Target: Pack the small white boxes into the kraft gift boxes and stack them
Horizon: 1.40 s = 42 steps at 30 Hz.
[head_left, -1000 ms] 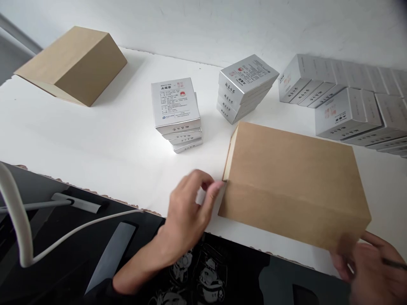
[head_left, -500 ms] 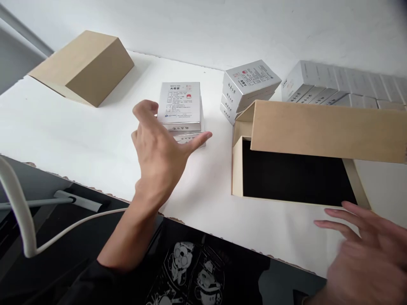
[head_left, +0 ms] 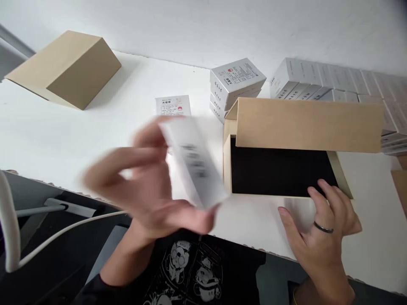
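My left hand [head_left: 149,182], smeared by motion, grips a small silver box [head_left: 195,163] between thumb and fingers, tilted above the table. Behind it, another silver box [head_left: 172,105] with printed text lies on the table, partly hidden by the hand. To the right stands a long tan gift box [head_left: 227,169] with its lid flap [head_left: 308,125] raised and a black lining [head_left: 276,169] inside. My right hand [head_left: 327,224], a dark ring on one finger, is at the near right edge of this box with fingers apart, holding nothing.
A stack of silver boxes [head_left: 237,80] stands behind the gift box. Farther right, rows of silver boxes [head_left: 337,78] line the wall. A closed tan box [head_left: 68,67] sits at the far left of the white table [head_left: 79,140]. A white curved tube [head_left: 11,228] is at the lower left.
My left hand has taken a silver box off the small stack and lifted it toward me, turning it. My right hand has moved in to the gift box's front edge. The view has shifted slightly.
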Motion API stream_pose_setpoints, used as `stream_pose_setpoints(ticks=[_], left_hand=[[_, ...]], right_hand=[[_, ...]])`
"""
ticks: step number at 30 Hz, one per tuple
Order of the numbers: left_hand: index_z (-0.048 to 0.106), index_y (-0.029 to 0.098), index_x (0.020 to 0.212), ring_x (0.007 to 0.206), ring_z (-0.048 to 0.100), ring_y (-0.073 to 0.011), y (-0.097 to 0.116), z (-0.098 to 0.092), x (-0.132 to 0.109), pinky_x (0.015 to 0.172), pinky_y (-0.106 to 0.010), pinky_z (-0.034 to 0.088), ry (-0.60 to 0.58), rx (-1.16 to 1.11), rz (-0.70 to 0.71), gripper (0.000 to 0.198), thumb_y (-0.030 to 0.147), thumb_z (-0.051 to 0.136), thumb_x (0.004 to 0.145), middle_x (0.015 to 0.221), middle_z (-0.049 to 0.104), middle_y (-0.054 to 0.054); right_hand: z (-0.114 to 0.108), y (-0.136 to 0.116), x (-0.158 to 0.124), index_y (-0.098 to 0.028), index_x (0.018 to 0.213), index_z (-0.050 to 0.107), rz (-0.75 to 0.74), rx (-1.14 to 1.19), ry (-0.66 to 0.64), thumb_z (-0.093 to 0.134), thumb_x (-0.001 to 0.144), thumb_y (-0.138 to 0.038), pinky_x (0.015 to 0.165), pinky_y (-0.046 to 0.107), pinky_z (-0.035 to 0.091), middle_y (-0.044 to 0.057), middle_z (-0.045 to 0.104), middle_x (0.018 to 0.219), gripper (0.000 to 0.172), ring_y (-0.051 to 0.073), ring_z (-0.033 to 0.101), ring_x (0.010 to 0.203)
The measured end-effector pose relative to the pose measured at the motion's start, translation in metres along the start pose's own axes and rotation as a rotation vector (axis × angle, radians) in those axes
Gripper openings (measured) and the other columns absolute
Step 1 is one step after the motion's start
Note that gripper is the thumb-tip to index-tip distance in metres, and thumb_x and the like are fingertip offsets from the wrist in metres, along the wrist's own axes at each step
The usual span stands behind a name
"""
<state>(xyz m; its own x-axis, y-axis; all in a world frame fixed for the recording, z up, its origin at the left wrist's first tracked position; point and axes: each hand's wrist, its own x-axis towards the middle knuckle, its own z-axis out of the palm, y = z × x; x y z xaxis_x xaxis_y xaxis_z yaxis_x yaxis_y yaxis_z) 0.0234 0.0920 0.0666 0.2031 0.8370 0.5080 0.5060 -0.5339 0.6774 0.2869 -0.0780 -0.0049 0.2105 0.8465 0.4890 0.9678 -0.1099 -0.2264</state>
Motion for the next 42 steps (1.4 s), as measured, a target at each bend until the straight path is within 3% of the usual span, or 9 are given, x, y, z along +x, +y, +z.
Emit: stream_pose_setpoints(ticks=[2, 5, 9, 14, 20, 27, 34, 38, 42], left_hand=[[0.05, 0.031, 0.108, 0.13, 0.068, -0.0275, 0.018, 0.004, -0.007, 0.105, -0.051, 0.065, -0.137, -0.117, 0.204, 0.039, 0.056, 0.077, 0.095, 0.14, 0.063, -0.002], [0.061, 0.029, 0.109, 0.136, 0.066, -0.0246, 0.044, 0.016, -0.01, 0.108, -0.046, 0.061, -0.272, -0.102, 0.462, 0.011, 0.024, 0.068, 0.103, 0.145, 0.067, -0.005], [0.07, 0.026, 0.123, 0.135, 0.066, -0.0272, 0.064, 0.041, 0.005, 0.103, -0.043, 0.057, -0.451, 0.147, 0.721, 0.025, 0.014, 0.054, 0.109, 0.145, 0.069, -0.012], [0.071, 0.02, 0.133, 0.113, 0.072, -0.0308, 0.082, 0.065, 0.027, 0.092, -0.041, 0.054, -0.84, 0.313, 0.662, 0.031, 0.03, 0.05, 0.114, 0.134, 0.069, -0.018], [0.07, 0.021, 0.138, 0.116, 0.071, -0.0355, 0.086, 0.067, 0.042, 0.095, -0.044, 0.054, -1.013, 0.422, 0.574, 0.037, 0.038, 0.046, 0.116, 0.128, 0.069, -0.019], [0.069, 0.023, 0.141, 0.126, 0.068, -0.0311, 0.069, 0.058, 0.045, 0.113, -0.045, 0.054, -0.864, 0.204, 0.611, 0.038, 0.044, 0.058, 0.112, 0.14, 0.065, -0.016], [0.061, 0.023, 0.147, 0.141, 0.059, -0.0272, 0.059, 0.045, 0.04, 0.114, -0.041, 0.059, -0.765, -0.055, 0.556, 0.041, 0.025, 0.066, 0.106, 0.158, 0.049, -0.017], [0.062, 0.029, 0.143, 0.14, 0.056, -0.035, 0.058, 0.051, 0.027, 0.103, -0.048, 0.065, -0.502, -0.105, 0.362, 0.059, 0.049, 0.085, 0.092, 0.141, 0.054, -0.014], [0.065, 0.02, 0.131, 0.123, 0.062, -0.03, 0.059, 0.062, 0.012, 0.095, -0.044, 0.065, -0.28, -0.029, 0.163, 0.039, 0.038, 0.078, 0.099, 0.13, 0.053, -0.016]], right_hand=[[0.002, 0.0, 0.0, -0.025, 0.153, 0.045, -0.019, -0.002, 0.014, 0.068, 0.101, -0.043, 0.119, 0.073, 0.034, 0.022, 0.052, 0.155, 0.059, 0.047, 0.044, 0.151], [0.006, 0.002, -0.003, -0.022, 0.158, 0.042, -0.049, -0.024, 0.039, 0.065, 0.102, -0.039, 0.119, 0.073, 0.034, 0.024, 0.051, 0.157, 0.063, 0.047, 0.043, 0.152], [0.012, 0.006, -0.007, -0.019, 0.161, 0.04, -0.069, -0.047, 0.072, 0.067, 0.099, -0.032, 0.121, 0.073, 0.031, 0.025, 0.047, 0.161, 0.069, 0.048, 0.041, 0.153], [0.017, 0.008, -0.005, -0.017, 0.158, 0.043, -0.085, -0.066, 0.129, 0.072, 0.095, -0.029, 0.117, 0.072, 0.035, 0.029, 0.051, 0.154, 0.07, 0.05, 0.044, 0.15], [0.019, 0.011, -0.005, -0.015, 0.156, 0.044, -0.112, -0.058, 0.113, 0.075, 0.097, -0.048, 0.118, 0.074, 0.034, 0.03, 0.052, 0.152, 0.075, 0.05, 0.042, 0.151], [0.02, 0.01, -0.006, -0.014, 0.158, 0.043, -0.104, -0.06, 0.127, 0.073, 0.099, -0.048, 0.12, 0.074, 0.032, 0.03, 0.051, 0.154, 0.075, 0.048, 0.041, 0.152], [0.018, 0.009, -0.006, -0.017, 0.164, 0.036, -0.107, -0.038, 0.113, 0.07, 0.1, -0.048, 0.12, 0.074, 0.03, 0.028, 0.048, 0.156, 0.079, 0.048, 0.039, 0.153], [0.019, 0.01, -0.007, -0.018, 0.164, 0.034, -0.109, -0.042, 0.097, 0.07, 0.1, -0.045, 0.119, 0.072, 0.031, 0.028, 0.048, 0.154, 0.078, 0.048, 0.038, 0.153], [0.018, 0.008, -0.005, -0.018, 0.161, 0.039, -0.1, -0.053, 0.113, 0.074, 0.099, -0.049, 0.119, 0.071, 0.032, 0.028, 0.051, 0.153, 0.077, 0.048, 0.042, 0.151]])
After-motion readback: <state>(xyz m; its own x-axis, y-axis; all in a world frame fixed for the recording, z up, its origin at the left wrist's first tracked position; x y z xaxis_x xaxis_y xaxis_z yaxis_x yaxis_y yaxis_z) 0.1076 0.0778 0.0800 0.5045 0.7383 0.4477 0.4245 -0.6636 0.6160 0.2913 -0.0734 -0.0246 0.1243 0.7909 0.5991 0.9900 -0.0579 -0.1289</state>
